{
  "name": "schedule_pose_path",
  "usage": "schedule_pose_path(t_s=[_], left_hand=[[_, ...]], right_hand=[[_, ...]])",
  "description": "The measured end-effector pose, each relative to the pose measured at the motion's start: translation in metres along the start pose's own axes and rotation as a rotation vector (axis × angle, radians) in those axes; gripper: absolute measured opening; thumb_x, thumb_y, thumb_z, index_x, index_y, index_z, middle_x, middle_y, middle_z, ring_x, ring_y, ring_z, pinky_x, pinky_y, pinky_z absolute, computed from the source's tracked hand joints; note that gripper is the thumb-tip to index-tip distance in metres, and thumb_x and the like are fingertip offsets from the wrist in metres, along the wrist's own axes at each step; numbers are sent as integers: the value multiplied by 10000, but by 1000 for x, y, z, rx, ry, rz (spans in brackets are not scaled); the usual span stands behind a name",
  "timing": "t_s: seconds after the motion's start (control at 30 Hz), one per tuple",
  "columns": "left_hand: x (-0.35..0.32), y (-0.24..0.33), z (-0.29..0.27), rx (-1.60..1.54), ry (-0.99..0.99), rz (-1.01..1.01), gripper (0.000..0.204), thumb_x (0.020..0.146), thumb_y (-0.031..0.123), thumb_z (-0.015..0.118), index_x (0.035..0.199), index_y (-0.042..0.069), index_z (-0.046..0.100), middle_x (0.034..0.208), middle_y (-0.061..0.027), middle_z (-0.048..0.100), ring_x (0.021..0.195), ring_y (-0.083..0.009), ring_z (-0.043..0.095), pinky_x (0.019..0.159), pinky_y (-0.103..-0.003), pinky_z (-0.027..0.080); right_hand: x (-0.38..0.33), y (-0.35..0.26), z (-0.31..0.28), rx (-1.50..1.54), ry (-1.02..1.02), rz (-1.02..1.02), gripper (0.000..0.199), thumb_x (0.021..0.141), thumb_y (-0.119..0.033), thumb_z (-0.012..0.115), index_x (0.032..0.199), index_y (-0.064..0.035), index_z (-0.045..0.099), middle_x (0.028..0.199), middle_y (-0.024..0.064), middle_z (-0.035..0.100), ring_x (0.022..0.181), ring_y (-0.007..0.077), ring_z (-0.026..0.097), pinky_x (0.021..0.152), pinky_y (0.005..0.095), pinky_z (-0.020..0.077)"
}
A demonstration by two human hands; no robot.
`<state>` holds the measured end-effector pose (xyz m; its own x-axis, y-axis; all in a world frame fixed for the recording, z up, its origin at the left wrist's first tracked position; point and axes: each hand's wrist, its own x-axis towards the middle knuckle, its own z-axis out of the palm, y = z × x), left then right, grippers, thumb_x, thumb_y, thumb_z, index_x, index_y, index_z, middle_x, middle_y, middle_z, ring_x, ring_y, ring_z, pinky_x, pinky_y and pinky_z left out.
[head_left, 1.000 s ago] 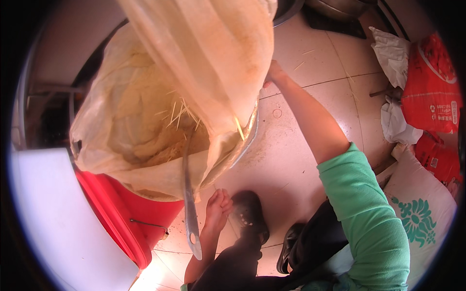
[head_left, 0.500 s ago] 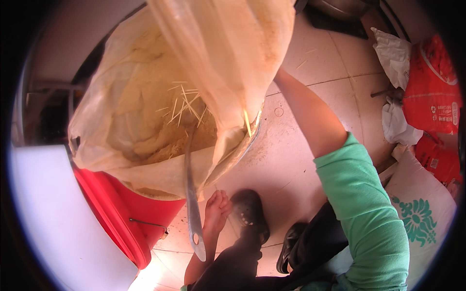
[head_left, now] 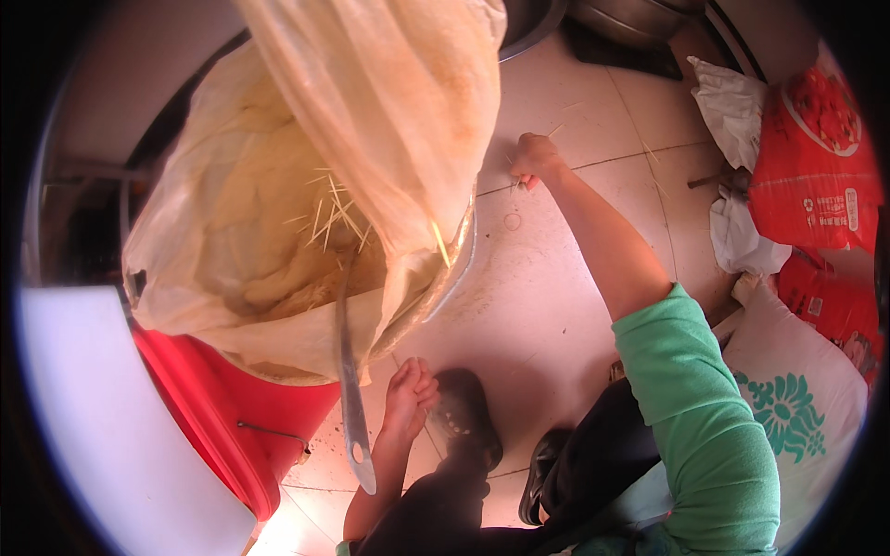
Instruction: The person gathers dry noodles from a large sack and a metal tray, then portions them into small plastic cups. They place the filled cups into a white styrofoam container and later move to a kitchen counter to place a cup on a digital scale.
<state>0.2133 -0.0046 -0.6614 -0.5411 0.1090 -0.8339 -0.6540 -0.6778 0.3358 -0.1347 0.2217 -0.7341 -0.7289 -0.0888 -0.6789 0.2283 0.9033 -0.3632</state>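
Note:
A large cloth-like bag (head_left: 209, 208) stands with its mouth spread, holding pale tan powdery stuff and several thin pale sticks (head_left: 338, 211). A metal utensil with a long flat handle (head_left: 352, 408) leans out over its near rim; its working end is buried. My right hand (head_left: 538, 159) is low over the floor, right of the bag, with its fingers closed; what they hold, if anything, I cannot make out. Close to the handle, my left hand (head_left: 411, 394) has its fingers curled together, contents hidden. One yellowish stick (head_left: 440, 245) lies against the bag's right fold.
Loose thin sticks (head_left: 654, 165) lie on the tiled floor (head_left: 547, 278). A red bucket (head_left: 241, 398) and a white surface (head_left: 111, 398) are at the left. Red packages (head_left: 816, 176) and a white sack with a green print (head_left: 788, 408) line the right. A metal pot (head_left: 635, 17) sits at the back.
My right hand has come out from behind the bag's raised flap and now shows over the floor. The whole view has shifted slightly. My left hand remains curled near the handle.

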Motion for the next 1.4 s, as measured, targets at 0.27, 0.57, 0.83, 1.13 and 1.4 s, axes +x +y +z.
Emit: schedule_pose_path(t_s=[0.27, 0.57, 0.83, 1.13, 1.4], left_hand=[[-1, 0, -7, 0, 30, -13, 221, 991, 251, 374, 842, 108, 455, 599, 51, 291, 490, -54, 229, 436, -203, 194], [1, 2, -12, -6, 29, -24, 239, 985, 282, 394, 833, 107, 454, 599, 54, 281, 493, -50, 233, 436, -195, 188], [-4, 8, -5, 71, 26, 6, 240, 988, 272, 386, 844, 97, 465, 614, 25, 352, 522, -80, 321, 471, -202, 267], [14, 3, 31, 115, -75, 125, 211, 965, 237, 399, 965, 52, 500, 897, -66, 567, 849, -174, 579, 736, -308, 484], [-11, 3, 51, -10, 1, 333, 143, 899, 94, 351, 927, 62, 488, 789, -22, 507, 723, -105, 508, 628, -222, 429]], right_hand=[[17, 44, -38, -455, 506, -145, 225, 793, -163, 550, 935, -2, 619, 919, 180, 643, 855, 281, 648, 735, 346, 525], [38, 68, -45, -1016, 317, -361, 227, 794, -99, 539, 1003, -69, 622, 1020, 161, 621, 956, 300, 611, 819, 352, 499], [33, 57, -72, -98, 252, -328, 214, 729, -158, 645, 858, 13, 650, 774, 147, 660, 734, 267, 651, 678, 338, 525], [-197, -27, 61, 514, -1030, -472, 230, 781, -106, 687, 962, -5, 586, 867, 130, 618, 746, 231, 635, 630, 342, 562], [-266, -71, 94, 36, -171, -1066, 387, 733, -36, 661, 1089, -2, 513, 843, 184, 589, 756, 336, 615, 663, 387, 512]])
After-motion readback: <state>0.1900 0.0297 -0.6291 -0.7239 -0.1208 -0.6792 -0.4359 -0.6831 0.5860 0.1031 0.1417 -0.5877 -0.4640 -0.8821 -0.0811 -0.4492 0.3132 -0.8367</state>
